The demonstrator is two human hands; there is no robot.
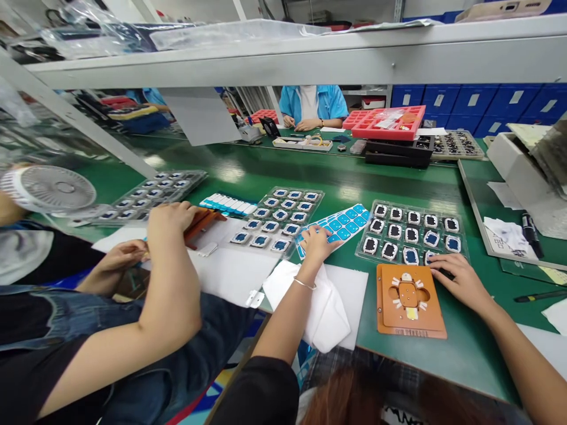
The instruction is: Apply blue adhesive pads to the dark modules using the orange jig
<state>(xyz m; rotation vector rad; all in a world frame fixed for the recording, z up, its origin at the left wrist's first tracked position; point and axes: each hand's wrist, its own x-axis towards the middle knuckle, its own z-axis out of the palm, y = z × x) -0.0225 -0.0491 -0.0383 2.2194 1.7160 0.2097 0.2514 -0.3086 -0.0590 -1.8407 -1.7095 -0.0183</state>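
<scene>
My left hand (318, 243) rests with spread fingers on a sheet of blue stickers (348, 223), a bracelet on its wrist. My right hand (458, 276) reaches to the front row of a clear tray (363, 251) of watch-like parts; its fingertips touch the part (429, 256) near the tray's front right, and its fingers are close together. Some parts there have blue faces, others black. Just below the tray lies an orange fixture (385, 321) with a shaped recess. A white cloth (330, 319) is under my left forearm.
At my left a co-worker's arms (170, 283) work over an orange fixture (201, 227). Another clear tray of parts (277, 215) lies between us. A metal shelf beam (283, 65) spans above. A pen (540, 296) and a marker (531, 236) are at right.
</scene>
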